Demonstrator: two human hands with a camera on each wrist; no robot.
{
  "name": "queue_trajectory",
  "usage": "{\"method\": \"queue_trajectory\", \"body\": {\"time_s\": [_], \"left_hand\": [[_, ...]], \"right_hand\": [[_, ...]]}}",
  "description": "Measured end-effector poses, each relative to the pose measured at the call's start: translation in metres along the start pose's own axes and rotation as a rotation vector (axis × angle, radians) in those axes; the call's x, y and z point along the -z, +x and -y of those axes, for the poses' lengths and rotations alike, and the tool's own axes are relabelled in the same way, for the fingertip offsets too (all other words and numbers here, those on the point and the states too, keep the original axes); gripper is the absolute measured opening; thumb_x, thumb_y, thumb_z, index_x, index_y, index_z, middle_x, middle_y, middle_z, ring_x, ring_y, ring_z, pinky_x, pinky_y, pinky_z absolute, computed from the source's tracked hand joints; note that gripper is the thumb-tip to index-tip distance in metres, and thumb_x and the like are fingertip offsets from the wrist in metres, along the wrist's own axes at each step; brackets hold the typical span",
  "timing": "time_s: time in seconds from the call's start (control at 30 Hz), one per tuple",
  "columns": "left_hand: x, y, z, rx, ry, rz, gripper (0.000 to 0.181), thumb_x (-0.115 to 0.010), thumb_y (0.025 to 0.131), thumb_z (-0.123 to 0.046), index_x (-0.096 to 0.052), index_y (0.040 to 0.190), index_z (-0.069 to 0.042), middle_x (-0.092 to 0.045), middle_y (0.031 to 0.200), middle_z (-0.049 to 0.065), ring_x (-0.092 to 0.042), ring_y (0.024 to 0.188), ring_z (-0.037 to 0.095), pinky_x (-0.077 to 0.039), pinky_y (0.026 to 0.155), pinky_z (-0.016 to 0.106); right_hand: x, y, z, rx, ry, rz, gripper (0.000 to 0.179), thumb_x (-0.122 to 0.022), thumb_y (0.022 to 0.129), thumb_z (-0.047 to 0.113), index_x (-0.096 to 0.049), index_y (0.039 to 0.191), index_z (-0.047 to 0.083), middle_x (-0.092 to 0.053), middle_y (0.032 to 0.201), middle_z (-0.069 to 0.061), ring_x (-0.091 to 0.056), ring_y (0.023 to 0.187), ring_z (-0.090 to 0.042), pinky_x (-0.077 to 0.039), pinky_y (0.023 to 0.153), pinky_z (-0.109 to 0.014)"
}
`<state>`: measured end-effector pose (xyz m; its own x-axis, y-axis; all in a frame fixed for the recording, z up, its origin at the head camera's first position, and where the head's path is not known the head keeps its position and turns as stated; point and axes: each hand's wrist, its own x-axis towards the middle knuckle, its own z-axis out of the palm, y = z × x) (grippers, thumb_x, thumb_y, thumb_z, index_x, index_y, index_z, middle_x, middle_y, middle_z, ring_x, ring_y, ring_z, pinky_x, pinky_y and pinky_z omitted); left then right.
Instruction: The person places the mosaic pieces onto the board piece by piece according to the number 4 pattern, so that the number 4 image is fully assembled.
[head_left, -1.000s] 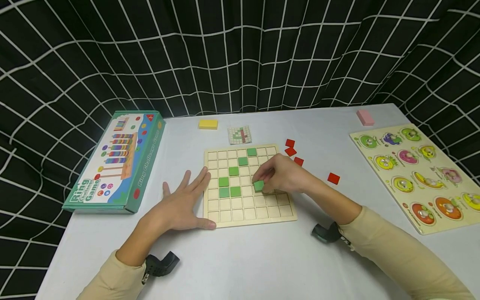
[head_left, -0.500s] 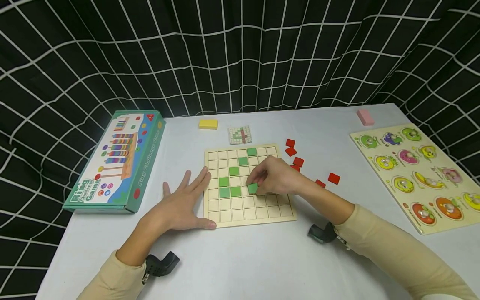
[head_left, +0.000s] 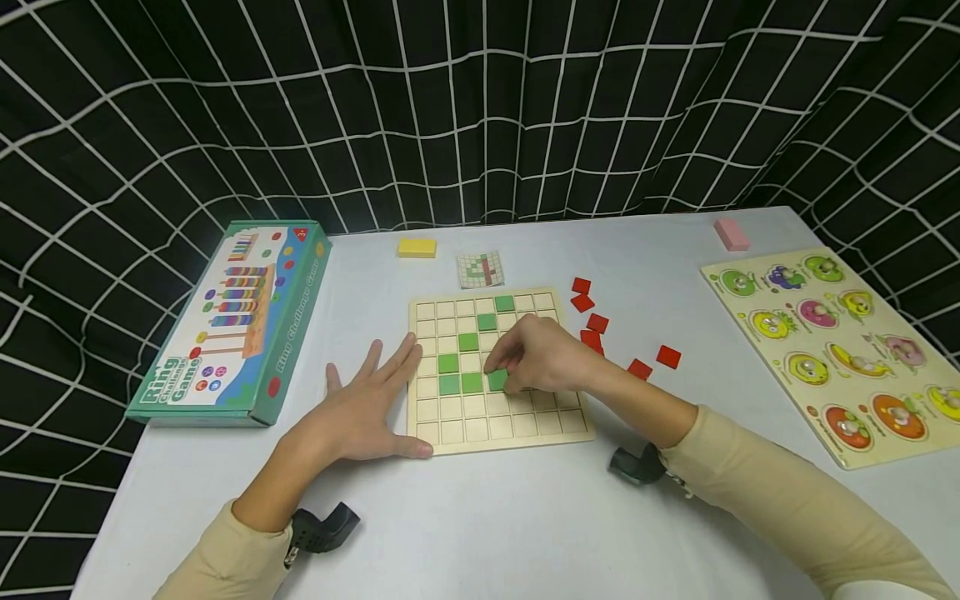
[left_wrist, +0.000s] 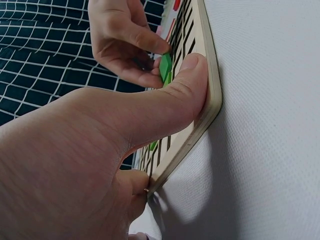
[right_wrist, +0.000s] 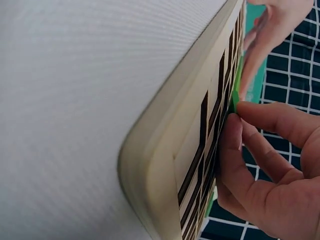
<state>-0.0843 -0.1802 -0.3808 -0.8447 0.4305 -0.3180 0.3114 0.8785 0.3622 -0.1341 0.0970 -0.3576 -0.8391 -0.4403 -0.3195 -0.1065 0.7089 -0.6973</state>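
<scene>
– Firstly, the right hand [head_left: 543, 354]?
– Its grip is clamping one green tile [head_left: 497, 380] between thumb and fingers. The tile is staying within the outline of the gridded wooden board [head_left: 497, 429], just right of a placed pair; whether it is lying flat in a cell, I cannot tell.
– Next, the left hand [head_left: 360, 412]?
– Its fingers are spreading apart, the tips touching the board's left edge; the thumb is resting on the near-left corner.
– Already placed?
– Six green pieces [head_left: 468, 342] are occupying cells, four of them forming a diagonal.
– Remaining items on the white surface [head_left: 525, 525]?
– Red tiles [head_left: 668, 357] are lying scattered right of the board. A pattern card [head_left: 480, 271] and a yellow block [head_left: 417, 248] are sitting beyond it. A game box [head_left: 232, 325] is lying at left; a fruit puzzle [head_left: 832, 390] and a pink block [head_left: 731, 235] are occupying the right.
</scene>
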Motion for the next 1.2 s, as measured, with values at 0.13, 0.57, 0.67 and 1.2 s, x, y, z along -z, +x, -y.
{"method": "queue_trajectory", "body": {"time_s": [0.13, 0.57, 0.67, 1.2], "left_hand": [[0.0, -0.0003, -0.0003, 0.002, -0.004, 0.002, 0.128, -0.082, 0.074, -0.069, -0.013, 0.169, -0.016, -0.001, 0.177, -0.003, -0.001, 0.161, 0.045, 0.001, 0.105, 0.091], [-0.0005, 0.0001, -0.0009, 0.011, 0.004, 0.001, 0.128, -0.082, 0.074, -0.069, -0.014, 0.169, -0.016, -0.002, 0.177, -0.002, -0.002, 0.161, 0.045, 0.0, 0.106, 0.091], [-0.0006, 0.0001, -0.001, 0.011, 0.005, 0.003, 0.128, -0.082, 0.074, -0.069, -0.014, 0.169, -0.016, -0.002, 0.177, -0.002, -0.002, 0.161, 0.046, 0.0, 0.106, 0.091], [-0.0005, 0.0007, -0.0004, -0.004, -0.002, -0.003, 0.128, -0.081, 0.074, -0.07, -0.014, 0.169, -0.016, -0.002, 0.177, -0.002, -0.002, 0.161, 0.046, 0.0, 0.105, 0.092]], "right_hand": [[-0.0008, 0.0005, 0.001, 0.004, -0.016, -0.004, 0.031, -0.08, 0.072, -0.005, -0.084, 0.096, 0.014, -0.071, 0.078, 0.003, -0.061, 0.081, -0.016, -0.051, 0.071, -0.027], [-0.0035, 0.0029, 0.003, 0.015, -0.053, -0.006, 0.031, -0.081, 0.071, -0.005, -0.085, 0.095, 0.014, -0.07, 0.075, 0.004, -0.059, 0.079, -0.015, -0.05, 0.07, -0.026], [-0.004, 0.0027, 0.003, 0.016, -0.056, -0.008, 0.031, -0.081, 0.071, -0.005, -0.085, 0.095, 0.014, -0.069, 0.074, 0.004, -0.059, 0.078, -0.014, -0.05, 0.069, -0.026], [-0.0059, 0.0022, 0.0016, 0.039, -0.091, -0.03, 0.032, -0.083, 0.072, -0.004, -0.085, 0.096, 0.016, -0.071, 0.075, 0.005, -0.061, 0.077, -0.013, -0.052, 0.07, -0.026]]}}
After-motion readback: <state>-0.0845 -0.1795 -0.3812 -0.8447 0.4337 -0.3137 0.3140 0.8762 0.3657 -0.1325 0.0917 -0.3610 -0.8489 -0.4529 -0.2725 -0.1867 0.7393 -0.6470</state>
